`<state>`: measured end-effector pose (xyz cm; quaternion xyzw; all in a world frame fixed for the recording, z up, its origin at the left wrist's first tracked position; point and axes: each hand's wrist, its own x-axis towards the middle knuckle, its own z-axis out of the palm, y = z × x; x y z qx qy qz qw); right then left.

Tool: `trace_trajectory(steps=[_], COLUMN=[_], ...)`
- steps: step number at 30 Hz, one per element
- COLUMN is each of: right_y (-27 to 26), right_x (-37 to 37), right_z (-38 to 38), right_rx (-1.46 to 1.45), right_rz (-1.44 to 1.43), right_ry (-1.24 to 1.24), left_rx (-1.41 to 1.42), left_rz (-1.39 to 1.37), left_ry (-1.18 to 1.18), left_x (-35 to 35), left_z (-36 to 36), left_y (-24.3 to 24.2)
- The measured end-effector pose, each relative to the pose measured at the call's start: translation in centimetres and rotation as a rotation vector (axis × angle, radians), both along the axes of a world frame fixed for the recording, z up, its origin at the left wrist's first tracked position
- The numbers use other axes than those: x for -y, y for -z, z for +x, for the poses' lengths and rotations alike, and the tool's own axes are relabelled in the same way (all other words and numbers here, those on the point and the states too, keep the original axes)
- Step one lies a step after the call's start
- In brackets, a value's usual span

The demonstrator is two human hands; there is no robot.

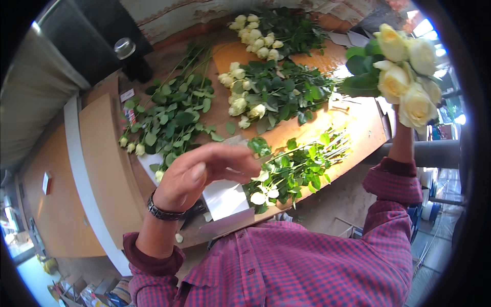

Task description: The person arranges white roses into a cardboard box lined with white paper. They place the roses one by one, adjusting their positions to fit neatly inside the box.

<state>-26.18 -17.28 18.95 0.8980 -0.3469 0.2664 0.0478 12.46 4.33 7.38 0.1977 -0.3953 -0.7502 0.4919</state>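
Observation:
My left hand (209, 169), a dark watch on its wrist, is over the near part of the table, fingers apart and holding nothing. At the upper right, my right hand (399, 113) holds up several cream-white roses (399, 80) with green leaves; the blooms hide most of its fingers. White roses with cut stems (299, 165) lie on the sunlit board before me. Beyond them are a middle bunch of white roses (239, 103) and a far bunch (257, 38). Leafy rose stems (172, 115) with small pale buds are spread to the left.
A white sheet or pad (226, 199) lies near the table edge, beside an upright translucent plate (228, 224). A dark bottle-like object with a shiny top (125, 48) stands at the back left. On the left are a panel with a pale edge (90, 176) and a small box (46, 183).

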Motion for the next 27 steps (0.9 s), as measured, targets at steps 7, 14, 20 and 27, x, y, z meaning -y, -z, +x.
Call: trace_trajectory(steps=[7,14,20,27], right_y=[-3.9,1.6,13.9,19.6], right_x=[-7.8,-16.4,-21.3,-26.0], right_z=[3.0,6.3,9.7,10.4], right_rx=[-0.269,-0.472,-0.598,-0.369], right_rz=[0.094,0.443,0.578,0.512], right_ry=[-0.119,-0.194,-0.172,-0.126], left_rx=[0.108,-0.035,0.225,0.515], left_rz=[0.068,0.285,0.054,0.044], left_ry=[-0.200,-0.133,-0.094,-0.165], left_x=[-12.6,-19.5,-21.1,-22.2], left_z=[2.1,-3.4,-5.8,-5.3], left_y=[4.4,8.7,8.9,9.3])
